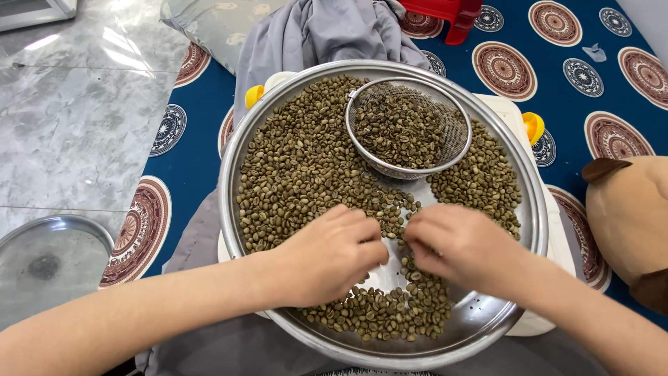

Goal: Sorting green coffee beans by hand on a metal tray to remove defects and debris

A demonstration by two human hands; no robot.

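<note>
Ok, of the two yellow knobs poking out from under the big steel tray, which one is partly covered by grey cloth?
The yellow knob at the tray's upper left; grey cloth overlaps it. The upper-right one lies bare against the blue mat.

**What the floor and mat are carrying**

You sit over a grey marble floor (76,118) with a dark blue mat (202,150) patterned with round medallions spread across it. Directly on the mat you have a white plastic box with yellow clips (534,129), which bears the large steel tray of green coffee beans. A grey cloth (313,31) is heaped at the mat's far edge, just beside a pale cushion (209,24) and a red plastic stool (452,14). A brown plush toy (626,216) lies to your right. On the bare floor to your left rests a second round steel tray (49,257).
</note>
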